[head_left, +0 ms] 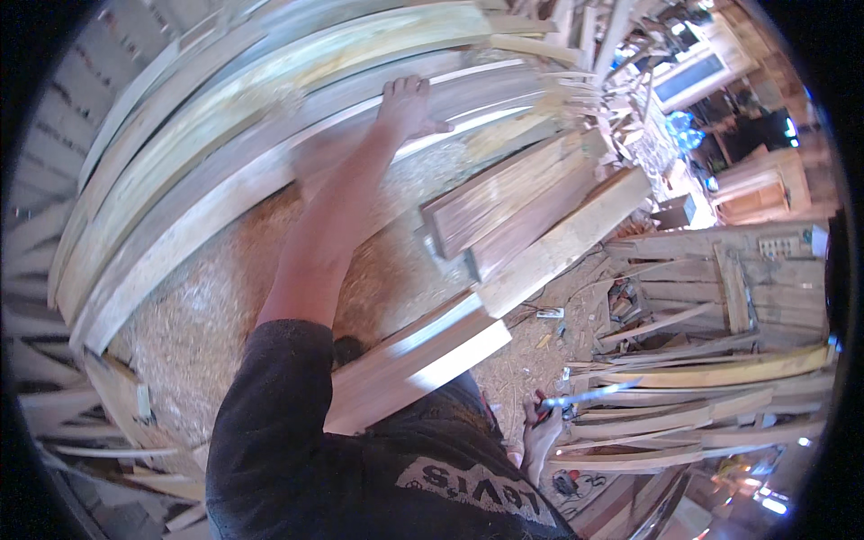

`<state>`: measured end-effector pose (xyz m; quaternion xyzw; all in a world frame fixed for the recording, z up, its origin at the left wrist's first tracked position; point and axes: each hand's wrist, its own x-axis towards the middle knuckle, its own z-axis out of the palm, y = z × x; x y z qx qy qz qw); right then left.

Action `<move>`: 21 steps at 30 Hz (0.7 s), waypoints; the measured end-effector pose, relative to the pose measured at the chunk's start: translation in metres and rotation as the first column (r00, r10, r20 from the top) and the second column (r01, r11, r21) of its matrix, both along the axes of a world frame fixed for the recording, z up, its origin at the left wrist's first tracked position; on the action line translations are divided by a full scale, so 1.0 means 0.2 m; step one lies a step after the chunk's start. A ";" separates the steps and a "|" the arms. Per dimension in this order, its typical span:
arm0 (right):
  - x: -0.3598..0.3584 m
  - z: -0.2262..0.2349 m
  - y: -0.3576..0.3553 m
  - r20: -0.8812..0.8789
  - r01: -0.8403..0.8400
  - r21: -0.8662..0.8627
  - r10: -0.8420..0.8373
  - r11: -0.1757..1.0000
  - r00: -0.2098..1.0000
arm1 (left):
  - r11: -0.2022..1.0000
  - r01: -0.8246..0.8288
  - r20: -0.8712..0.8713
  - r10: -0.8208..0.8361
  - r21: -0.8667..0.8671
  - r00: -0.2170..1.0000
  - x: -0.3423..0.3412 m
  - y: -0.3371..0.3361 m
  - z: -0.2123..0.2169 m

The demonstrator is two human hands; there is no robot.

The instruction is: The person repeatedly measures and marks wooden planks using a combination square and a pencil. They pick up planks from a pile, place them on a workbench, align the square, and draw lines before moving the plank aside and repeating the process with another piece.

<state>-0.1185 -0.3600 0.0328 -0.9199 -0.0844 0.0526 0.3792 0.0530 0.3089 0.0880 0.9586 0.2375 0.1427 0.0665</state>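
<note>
My left hand (pixel 409 103) reaches far forward and lies flat, palm down, on a long pale plank (pixel 270 171) in a leaning stack of boards. The fingers are stretched out and the thumb points right along the plank's edge; nothing is held in it. My right hand is not visible. Close to my body, a pale board (pixel 414 360) juts out to the right at waist height, and what holds it is hidden. Beyond it are several short brown and pale boards (pixel 531 216), their ends toward me.
Sawdust and shavings (pixel 207 306) cover the ground below the stack. More planks lie piled at the right (pixel 702 396). A wooden crate-like frame (pixel 720 279) stands at the right. A foot in a sandal (pixel 540 436) shows low down, with small tools and scraps around it.
</note>
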 end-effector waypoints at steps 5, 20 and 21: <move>-0.04 -0.09 -0.21 -0.166 0.331 0.066 -0.316 0.941 0.934 | 0.999 -0.052 -0.126 0.053 0.015 0.991 0.22 -0.11 0.07; 1.04 -0.02 -0.15 -0.164 -0.041 0.184 0.072 0.982 0.984 | 0.989 -0.123 -0.138 0.134 0.087 0.981 0.22 -0.15 -0.01; 1.06 -0.08 -0.17 -0.176 -0.036 0.209 0.074 0.977 0.982 | 0.989 -0.125 -0.165 0.136 0.079 0.977 0.25 -0.19 0.00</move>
